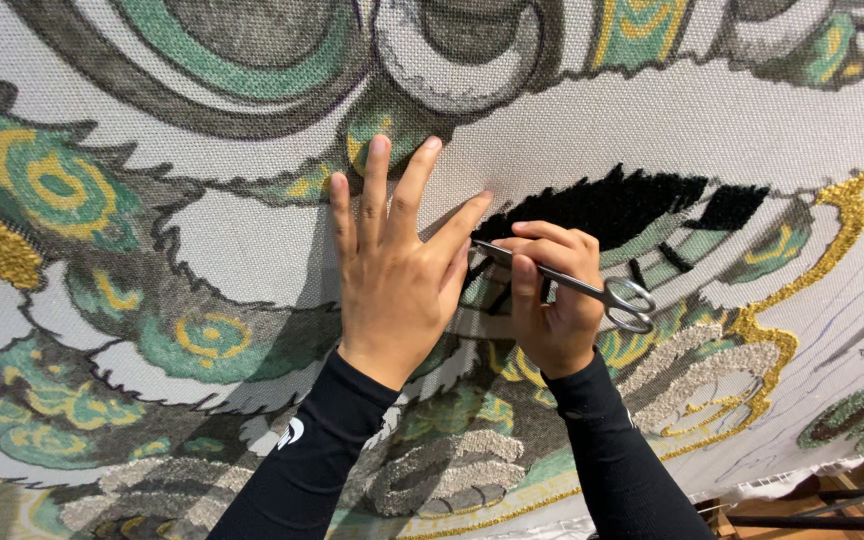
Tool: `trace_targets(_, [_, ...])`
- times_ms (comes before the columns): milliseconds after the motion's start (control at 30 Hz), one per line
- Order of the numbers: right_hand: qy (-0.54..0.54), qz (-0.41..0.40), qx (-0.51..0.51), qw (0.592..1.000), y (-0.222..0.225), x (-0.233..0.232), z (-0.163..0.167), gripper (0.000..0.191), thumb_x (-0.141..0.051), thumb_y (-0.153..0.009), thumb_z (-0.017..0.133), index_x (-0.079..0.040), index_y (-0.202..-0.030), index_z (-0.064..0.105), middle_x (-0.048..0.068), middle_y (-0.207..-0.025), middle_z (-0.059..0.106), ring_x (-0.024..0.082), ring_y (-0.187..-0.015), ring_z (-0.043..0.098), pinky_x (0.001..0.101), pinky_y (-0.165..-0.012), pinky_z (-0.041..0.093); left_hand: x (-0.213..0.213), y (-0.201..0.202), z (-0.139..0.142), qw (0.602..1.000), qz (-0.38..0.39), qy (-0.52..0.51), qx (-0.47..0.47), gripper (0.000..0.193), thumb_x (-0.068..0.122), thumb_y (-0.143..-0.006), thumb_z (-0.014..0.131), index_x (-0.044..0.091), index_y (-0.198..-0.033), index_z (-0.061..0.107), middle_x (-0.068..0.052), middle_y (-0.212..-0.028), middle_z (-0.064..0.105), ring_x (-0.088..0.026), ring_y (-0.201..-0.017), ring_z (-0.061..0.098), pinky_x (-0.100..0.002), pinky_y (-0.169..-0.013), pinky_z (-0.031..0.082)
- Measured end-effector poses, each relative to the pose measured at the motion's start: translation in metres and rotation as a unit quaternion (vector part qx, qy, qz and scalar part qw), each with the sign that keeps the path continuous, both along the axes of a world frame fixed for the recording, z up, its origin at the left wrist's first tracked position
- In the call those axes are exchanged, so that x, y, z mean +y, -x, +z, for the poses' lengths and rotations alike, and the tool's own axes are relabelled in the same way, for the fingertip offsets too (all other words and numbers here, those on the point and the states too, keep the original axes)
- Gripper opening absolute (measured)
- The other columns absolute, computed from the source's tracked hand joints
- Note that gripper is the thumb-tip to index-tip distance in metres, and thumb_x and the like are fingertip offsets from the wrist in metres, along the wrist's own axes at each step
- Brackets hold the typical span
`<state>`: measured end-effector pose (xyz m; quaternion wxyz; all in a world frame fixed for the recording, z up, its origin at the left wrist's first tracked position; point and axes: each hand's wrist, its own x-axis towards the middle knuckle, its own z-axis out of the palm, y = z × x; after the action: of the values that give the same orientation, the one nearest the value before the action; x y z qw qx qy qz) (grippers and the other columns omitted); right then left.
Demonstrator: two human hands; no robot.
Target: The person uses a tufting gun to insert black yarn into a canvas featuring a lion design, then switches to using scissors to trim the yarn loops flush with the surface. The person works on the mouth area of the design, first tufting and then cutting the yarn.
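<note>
**Scissors lie slantwise across the right hand, tips toward the black tufts**

The scissors (577,285) sit in the right hand (552,300), a little right of the middle of the stretched tufting cloth (652,130); their long axis runs from the upper left, where the thin blades pass just beside the left hand's thumb, down to the lower right, where the two ring handles stick out free past the knuckles; the right fingers (527,290) are curled together and clamped on the shank rather than threaded through the rings; whether the blades are parted I cannot tell, as they read as one thin line.

The left hand (397,275) lies flat on the cloth, fingers apart and pointing up toward the cloth's top edge; it holds nothing and only presses the weave; its thumb side is touching or just beside the blade tips.

The patch of black pile (607,205) lies just above and to the right of the right hand, so the right hand is the nearer of the two; the blade tips point up and left along the lower-left end of that patch, roughly in line with its edge rather than into it.

Around them the cloth carries a printed pattern in green, grey and yellow; gold pile (832,250) runs toward the right edge, and grey-white pile (452,470) fills an area near the bottom edge.
</note>
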<state>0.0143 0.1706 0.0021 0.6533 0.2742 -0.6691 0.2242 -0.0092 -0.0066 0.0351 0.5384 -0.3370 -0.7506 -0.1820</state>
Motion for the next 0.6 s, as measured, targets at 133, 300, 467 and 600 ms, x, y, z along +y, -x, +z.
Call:
trace_targets(133, [-0.008, -0.023, 0.003, 1.0, 0.0029, -0.0013, 0.002, 0.004, -0.007, -0.107, 0.061, -0.006, -0.111, 0.063, 0.004, -0.111, 0.073, 0.024, -0.113, 0.067, 0.0395, -0.099, 0.045, -0.0006, -0.0016, -0.0006, 1.0, -0.001, 0.0, -0.007, 0.043, 0.025, -0.098, 0.073, 0.033, -0.14, 0.069, -0.005, -0.167, 0.03, -0.035, -0.16, 0.01, -0.061, -0.131, 0.005])
trace_targets(300, [-0.038, -0.073, 0.02, 0.996, 0.0054, -0.0034, 0.0026, 0.008, -0.008, -0.103, 0.066, -0.006, -0.111, 0.067, 0.005, -0.109, 0.073, 0.025, -0.108, 0.066, 0.0402, -0.094, 0.044, -0.0007, -0.0037, -0.0001, 1.0, -0.002, 0.002, 0.001, 0.042, 0.025, -0.1, 0.073, 0.033, -0.141, 0.068, -0.005, -0.168, 0.03, -0.035, -0.161, 0.01, -0.061, -0.132, 0.005])
trace_targets(467, [0.032, 0.046, 0.009, 0.998, 0.0038, 0.0021, -0.0032, 0.008, -0.011, -0.11, 0.057, -0.005, -0.114, 0.06, 0.003, -0.113, 0.072, 0.023, -0.113, 0.069, 0.0374, -0.099, 0.051, -0.0013, -0.0028, 0.0001, 1.0, -0.007, 0.003, -0.003, 0.042, 0.026, -0.099, 0.072, 0.033, -0.14, 0.069, -0.006, -0.167, 0.03, -0.036, -0.16, 0.01, -0.061, -0.131, 0.005])
trace_targets(600, [0.03, 0.044, 0.006, 0.999, 0.0038, 0.0042, -0.0057, 0.008, -0.011, -0.111, 0.055, -0.003, -0.111, 0.058, 0.005, -0.112, 0.073, 0.025, -0.113, 0.069, 0.0377, -0.1, 0.051, -0.0009, -0.0024, 0.0, 1.0, -0.001, 0.003, -0.005, 0.042, 0.025, -0.099, 0.071, 0.032, -0.141, 0.068, -0.006, -0.167, 0.03, -0.036, -0.16, 0.01, -0.061, -0.131, 0.005])
